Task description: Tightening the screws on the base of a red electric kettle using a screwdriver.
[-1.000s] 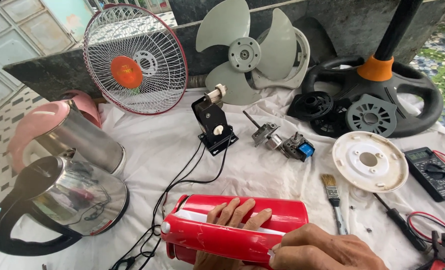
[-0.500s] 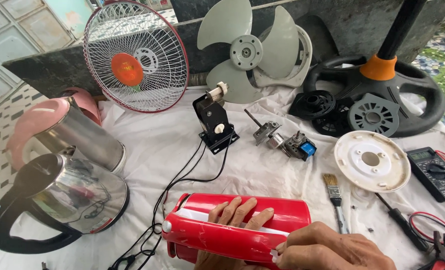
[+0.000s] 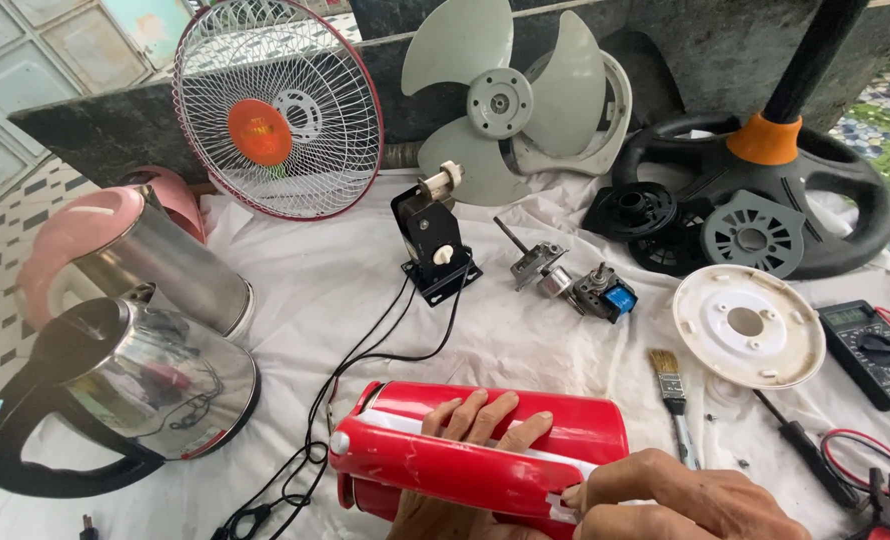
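A red cylindrical appliance housing [image 3: 485,455] lies on its side at the near edge of the white cloth-covered table [image 3: 295,290], just right of the middle. The left hand [image 3: 465,450] reaches up through the housing from below, its fingers [image 3: 480,415] spread and curled over a pale strip that runs along the housing's length, so the hand grips the body loosely from inside. The right hand [image 3: 680,495] comes in from the near right corner with its fingers closed, the thumb and forefinger pinched on the white end of that strip at the housing's right end. A black cable [image 3: 365,365] runs from the housing's left side across the cloth to a small black motor bracket [image 3: 433,240] standing upright near the middle. At the left edge sit two steel kettles, one with a black handle [image 3: 115,400] nearest and one with a pink lid [image 3: 125,255] behind it. Along the far edge lean a white wire fan guard with an orange hub [image 3: 275,110] and a pale three-bladed fan blade [image 3: 500,100]. A black fan base with an orange collar [image 3: 765,190] occupies the far right corner, with a round white plate [image 3: 750,325] in front of it, a small paintbrush [image 3: 675,395] beside that, and a black multimeter [image 3: 865,350] at the right edge.
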